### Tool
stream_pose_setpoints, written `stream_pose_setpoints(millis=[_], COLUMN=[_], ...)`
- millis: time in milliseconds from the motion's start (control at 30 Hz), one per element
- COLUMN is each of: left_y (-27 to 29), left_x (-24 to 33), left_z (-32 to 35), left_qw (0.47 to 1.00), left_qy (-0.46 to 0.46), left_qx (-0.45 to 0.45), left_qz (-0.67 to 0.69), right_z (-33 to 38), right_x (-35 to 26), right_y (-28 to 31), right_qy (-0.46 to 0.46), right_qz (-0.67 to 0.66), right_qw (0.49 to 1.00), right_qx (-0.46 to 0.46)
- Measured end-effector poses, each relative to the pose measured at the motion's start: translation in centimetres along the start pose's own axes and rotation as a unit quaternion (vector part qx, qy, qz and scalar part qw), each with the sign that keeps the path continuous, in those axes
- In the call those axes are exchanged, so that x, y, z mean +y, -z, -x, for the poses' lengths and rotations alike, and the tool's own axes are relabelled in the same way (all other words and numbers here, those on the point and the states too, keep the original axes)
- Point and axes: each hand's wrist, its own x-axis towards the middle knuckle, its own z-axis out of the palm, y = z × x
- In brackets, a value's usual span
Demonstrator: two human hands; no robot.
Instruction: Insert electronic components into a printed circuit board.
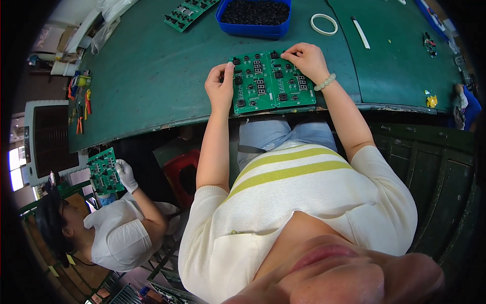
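A green circuit board [273,83] lies on the table in front of me, near its front edge. It carries black knob-like parts and several white-framed digit displays. My left hand [220,87] grips the board's left edge, thumb on top and fingers curled at the side. My right hand [307,62], with a beaded bracelet [325,82] at the wrist, is at the far right corner of the board. Its thumb and forefinger are pinched together there; what is between them is too small to tell.
Beyond the board stands a blue tub [253,29] of small black parts. Another circuit board [188,14] lies at the far left, a tape ring [324,24] and a white-handled blade [360,32] at the right. Pliers [80,120] lie leftward. A gloved co-worker [121,238] holds a board.
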Motion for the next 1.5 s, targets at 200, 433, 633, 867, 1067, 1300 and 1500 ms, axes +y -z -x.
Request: stream_pose_setpoints(millis=[200, 433, 633, 867, 1067, 1300, 1500], left_y=[0.0, 0.0, -2.3, -10.0, -13.0, -12.3, -11.9], left_x=[0.5, 1.0, 6.5, 5.2, 3.5, 3.4, 5.1], left_z=[0.0, 0.2, -5.0, -15.4, -16.5, -17.1, -17.9], left_qw=[0.985, 0.975, 0.927, 0.800, 0.737, 0.771, 0.927], left_qy=[-0.087, -0.121, -0.308, -0.227, -0.118, -0.135, 0.122], left_qx=[-0.030, -0.035, -0.052, -0.302, -0.433, -0.421, -0.308], left_qz=[-0.147, -0.182, -0.207, -0.465, -0.506, -0.459, -0.175], right_z=[0.0, -0.1, -0.5, 0.0, -1.1, -3.2, -3.3], right_x=[-0.8, -1.5, -2.6, -2.1, 0.6, 3.3, 3.3], right_y=[0.6, 1.2, 0.8, -0.3, -0.4, 1.0, 0.7], right_qy=[-0.041, 0.022, 0.009, 0.019, -0.003, -0.133, -0.112], right_qz=[0.020, 0.144, 0.288, 0.220, -0.003, -0.376, -0.387], right_qw=[0.999, 0.987, 0.955, 0.975, 0.999, 0.906, 0.906], right_qx=[-0.012, -0.060, -0.074, 0.026, 0.046, 0.140, 0.130])
